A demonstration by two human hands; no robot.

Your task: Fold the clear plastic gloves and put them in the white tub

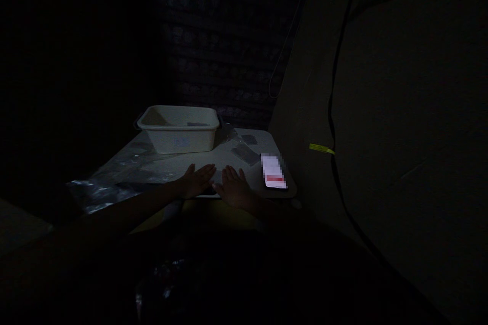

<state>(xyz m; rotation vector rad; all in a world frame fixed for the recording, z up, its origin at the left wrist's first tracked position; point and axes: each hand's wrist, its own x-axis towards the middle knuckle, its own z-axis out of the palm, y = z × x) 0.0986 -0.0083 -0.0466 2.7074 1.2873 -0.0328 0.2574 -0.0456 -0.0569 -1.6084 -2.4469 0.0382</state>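
Observation:
In dim light, my left hand point(198, 181) lies palm down near the front edge of a pale table point(179, 166), its fingers stretched out. Beside it my right hand point(235, 189) is also spread, with the fingers pointing away from me. Neither hand holds anything. A small dark thing lies partly hidden between and under the hands; I cannot make it out. Right of my right hand is a phone point(273, 171) with a lit screen. Behind my hands stands a cream plastic basin point(183, 138) with dark handles.
Clear plastic wrapping point(102, 195) hangs over the table's left edge. Flat dark packets point(245, 154) lie behind the phone. A black cable point(332, 111) with a yellow tag point(321, 149) runs down the right wall. Dark ridged material rises behind the table.

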